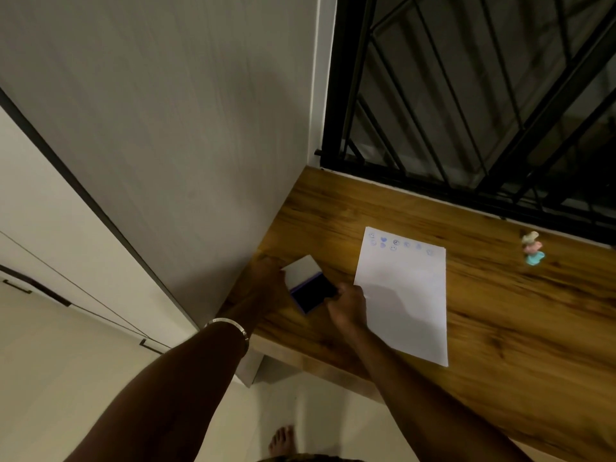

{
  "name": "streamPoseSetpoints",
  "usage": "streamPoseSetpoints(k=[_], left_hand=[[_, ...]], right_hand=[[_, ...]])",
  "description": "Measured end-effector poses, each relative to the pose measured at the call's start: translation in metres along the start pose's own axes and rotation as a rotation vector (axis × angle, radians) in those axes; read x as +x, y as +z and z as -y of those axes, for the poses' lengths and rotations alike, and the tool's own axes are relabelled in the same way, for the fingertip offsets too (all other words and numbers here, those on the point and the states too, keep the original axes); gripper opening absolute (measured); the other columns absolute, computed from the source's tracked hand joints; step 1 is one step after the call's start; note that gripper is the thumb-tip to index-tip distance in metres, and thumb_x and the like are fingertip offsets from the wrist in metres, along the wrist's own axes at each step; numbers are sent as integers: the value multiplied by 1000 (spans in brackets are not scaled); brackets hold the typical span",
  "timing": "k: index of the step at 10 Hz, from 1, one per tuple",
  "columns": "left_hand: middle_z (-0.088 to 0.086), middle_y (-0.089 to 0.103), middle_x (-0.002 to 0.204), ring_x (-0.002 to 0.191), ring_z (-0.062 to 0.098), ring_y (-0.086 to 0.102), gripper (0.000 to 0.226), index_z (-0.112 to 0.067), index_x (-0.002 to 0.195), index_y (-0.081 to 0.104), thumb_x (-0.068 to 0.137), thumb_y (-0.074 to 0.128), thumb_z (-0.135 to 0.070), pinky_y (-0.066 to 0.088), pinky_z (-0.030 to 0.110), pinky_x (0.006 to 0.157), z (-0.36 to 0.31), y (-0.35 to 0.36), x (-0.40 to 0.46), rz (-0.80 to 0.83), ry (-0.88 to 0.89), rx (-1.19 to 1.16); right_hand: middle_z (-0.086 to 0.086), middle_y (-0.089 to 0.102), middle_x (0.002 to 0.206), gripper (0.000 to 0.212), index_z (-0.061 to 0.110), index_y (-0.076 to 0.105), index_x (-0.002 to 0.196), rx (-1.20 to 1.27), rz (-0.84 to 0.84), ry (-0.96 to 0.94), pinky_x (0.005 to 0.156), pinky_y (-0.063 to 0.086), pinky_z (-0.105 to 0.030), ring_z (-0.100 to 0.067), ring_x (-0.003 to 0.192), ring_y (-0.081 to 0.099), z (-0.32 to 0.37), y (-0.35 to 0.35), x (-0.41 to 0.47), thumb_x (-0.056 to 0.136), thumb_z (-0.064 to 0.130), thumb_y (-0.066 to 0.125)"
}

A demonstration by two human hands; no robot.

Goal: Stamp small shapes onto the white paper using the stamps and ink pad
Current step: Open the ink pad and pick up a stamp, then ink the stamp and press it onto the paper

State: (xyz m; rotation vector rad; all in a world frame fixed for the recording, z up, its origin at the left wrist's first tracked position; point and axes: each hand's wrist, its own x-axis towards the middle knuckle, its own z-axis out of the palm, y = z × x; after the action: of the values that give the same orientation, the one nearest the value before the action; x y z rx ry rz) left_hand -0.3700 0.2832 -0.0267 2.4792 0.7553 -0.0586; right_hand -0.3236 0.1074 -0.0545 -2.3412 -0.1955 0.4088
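Observation:
The ink pad (311, 292) lies open on the wooden table's left end, its white lid (301, 271) raised and its dark purple pad facing up. My left hand (266, 278) grips the case at its left side. My right hand (346, 306) is closed at the pad's right edge; a stamp in its fingers cannot be made out. The white paper (405, 295) lies just right of the pad, with several blue stamped shapes (395, 243) in a row along its far edge.
A small stack of pastel stamps (532, 248) stands at the far right of the wooden table (500, 311). A grey wall panel borders the table's left, a black window grille (466, 95) its far edge. My bare foot (281, 440) shows on the floor below.

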Motion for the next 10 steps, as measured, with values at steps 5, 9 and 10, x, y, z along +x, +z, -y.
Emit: streamPoseSetpoints(k=[5, 9, 10], left_hand=[[10, 55, 137, 130, 29, 47, 42, -12, 132, 54, 97, 53, -33, 36, 39, 109, -76, 21, 29, 6, 465, 36], [1, 47, 144, 129, 23, 49, 55, -24, 138, 48, 89, 62, -43, 43, 37, 106, -217, 90, 36, 162, 643, 4], [1, 46, 145, 129, 24, 50, 56, -24, 140, 45, 90, 61, -44, 44, 37, 103, -249, 108, 40, 175, 650, -3]], right_hand=[[-12, 46, 136, 58, 14, 41, 139, -487, -151, -164, 93, 48, -41, -30, 119, 50, -23, -83, 31, 89, 38, 58], [-13, 42, 144, 54, 17, 43, 140, -506, -275, 168, 99, 47, -43, -32, 125, 47, -85, -209, 40, 91, 34, 58], [-14, 46, 140, 46, 9, 50, 132, -493, -326, 214, 98, 48, -41, -31, 121, 51, -109, -241, 48, 91, 29, 57]])
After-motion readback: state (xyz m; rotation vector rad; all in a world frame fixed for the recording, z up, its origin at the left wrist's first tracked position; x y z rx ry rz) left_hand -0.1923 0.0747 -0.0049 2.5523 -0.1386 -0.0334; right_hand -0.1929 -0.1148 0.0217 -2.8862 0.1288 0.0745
